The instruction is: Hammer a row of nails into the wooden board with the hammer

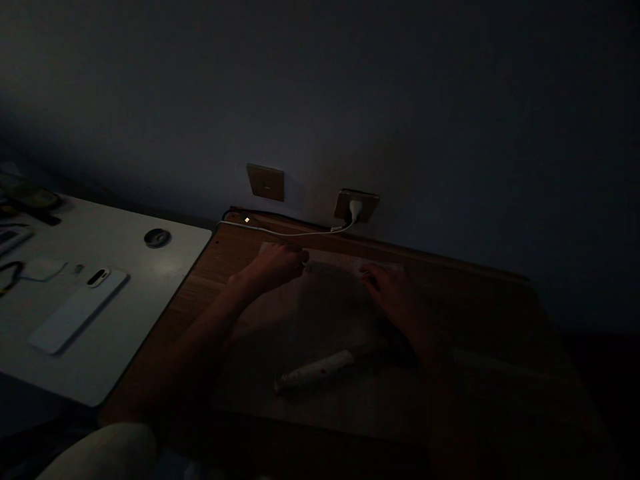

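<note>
The scene is very dark. On the wooden table [200,280] lies a pale sheet [310,320]. My left hand [281,261] is at the sheet's far left part, its fingers curled together; whatever they hold is too small and dark to name. Over the sheet's far right part is my right hand [387,287], thumb and fingers apart, with nothing visible between them. Below my hands, a tool with a pale handle [317,370] lies on the sheet, its dark end under my right forearm.
A white table [145,280] at the left bears a white phone [83,310], a dark roll [157,238] and cables. Behind, a white plug [355,209] sits in a wall socket [370,205], its cord [290,234] running left. A second wall plate [265,182] is nearby.
</note>
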`<state>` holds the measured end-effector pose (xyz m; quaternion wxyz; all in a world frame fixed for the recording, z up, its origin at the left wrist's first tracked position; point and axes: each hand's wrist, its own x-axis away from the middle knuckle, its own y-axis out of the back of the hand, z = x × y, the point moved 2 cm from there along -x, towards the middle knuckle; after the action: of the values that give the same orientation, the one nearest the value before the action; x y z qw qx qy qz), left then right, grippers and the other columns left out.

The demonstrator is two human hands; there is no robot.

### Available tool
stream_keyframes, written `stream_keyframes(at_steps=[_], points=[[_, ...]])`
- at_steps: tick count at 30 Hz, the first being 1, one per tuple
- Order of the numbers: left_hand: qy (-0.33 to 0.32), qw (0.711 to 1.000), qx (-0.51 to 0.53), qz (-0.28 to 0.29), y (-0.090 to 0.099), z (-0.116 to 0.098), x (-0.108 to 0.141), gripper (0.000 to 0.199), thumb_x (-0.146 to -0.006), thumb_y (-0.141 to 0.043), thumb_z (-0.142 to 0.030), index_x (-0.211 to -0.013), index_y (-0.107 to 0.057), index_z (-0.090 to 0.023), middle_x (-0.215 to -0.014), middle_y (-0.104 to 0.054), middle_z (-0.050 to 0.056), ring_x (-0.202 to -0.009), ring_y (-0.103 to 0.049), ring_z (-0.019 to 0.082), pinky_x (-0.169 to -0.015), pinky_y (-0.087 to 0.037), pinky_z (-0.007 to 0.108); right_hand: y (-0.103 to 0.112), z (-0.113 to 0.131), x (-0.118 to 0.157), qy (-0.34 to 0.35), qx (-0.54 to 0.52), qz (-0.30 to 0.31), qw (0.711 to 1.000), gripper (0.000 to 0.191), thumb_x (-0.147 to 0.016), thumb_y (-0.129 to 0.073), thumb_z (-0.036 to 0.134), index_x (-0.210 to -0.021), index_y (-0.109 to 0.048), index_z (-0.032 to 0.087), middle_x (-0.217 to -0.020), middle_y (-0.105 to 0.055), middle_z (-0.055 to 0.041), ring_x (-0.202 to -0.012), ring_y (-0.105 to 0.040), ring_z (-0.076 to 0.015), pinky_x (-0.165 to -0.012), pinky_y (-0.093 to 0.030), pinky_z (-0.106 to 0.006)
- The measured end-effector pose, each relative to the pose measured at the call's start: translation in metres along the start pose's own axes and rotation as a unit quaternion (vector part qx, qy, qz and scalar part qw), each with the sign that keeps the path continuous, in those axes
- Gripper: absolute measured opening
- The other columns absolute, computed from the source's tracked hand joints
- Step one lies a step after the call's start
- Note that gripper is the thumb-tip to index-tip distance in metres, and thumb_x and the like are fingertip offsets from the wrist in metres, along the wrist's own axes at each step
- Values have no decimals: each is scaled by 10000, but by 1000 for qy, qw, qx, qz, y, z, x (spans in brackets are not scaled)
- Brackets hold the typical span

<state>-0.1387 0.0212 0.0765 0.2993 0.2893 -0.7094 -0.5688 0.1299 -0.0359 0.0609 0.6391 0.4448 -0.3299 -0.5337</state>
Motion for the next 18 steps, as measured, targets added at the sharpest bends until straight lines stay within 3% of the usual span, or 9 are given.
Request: stream_keyframes(at_steps=[7, 12, 18], points=[[-2, 1000, 13, -15, 6, -4, 7, 261, -938, -626, -130, -1177, -724, -166, -1132, -775, 121, -994, -749, 253, -831, -550, 333, -1, 3, -1, 9, -3, 0, 1000, 257, -962, -609, 123, -1160, -753, 201, -1049, -829, -100, -959, -793, -263, -875, -599, -381], [-13, 999, 23, -22, 7, -6, 9, 287, -927, -624, -107, -1190, -717, -172, -1148, -779, 119, -1011, -753, 258, -839, -555, 341, 0, 8, -6, 11, 0, -14, 1000, 265, -972, -595, 149, -1171, -755, 218, -1070, -832, -95, -966, -795, -269, -901, -606, -414], [-24, 998, 44, -36, 7, -7, 8, 287, -930, -596, -84, -1169, -724, -179, -1119, -777, 115, -985, -751, 235, -854, -550, 324, -1, 17, -15, 8, 19, -1, 1000, 308, -978, -614, 128, -1245, -746, 206, -1074, -834, -100, -981, -797, -262, -886, -604, -377]])
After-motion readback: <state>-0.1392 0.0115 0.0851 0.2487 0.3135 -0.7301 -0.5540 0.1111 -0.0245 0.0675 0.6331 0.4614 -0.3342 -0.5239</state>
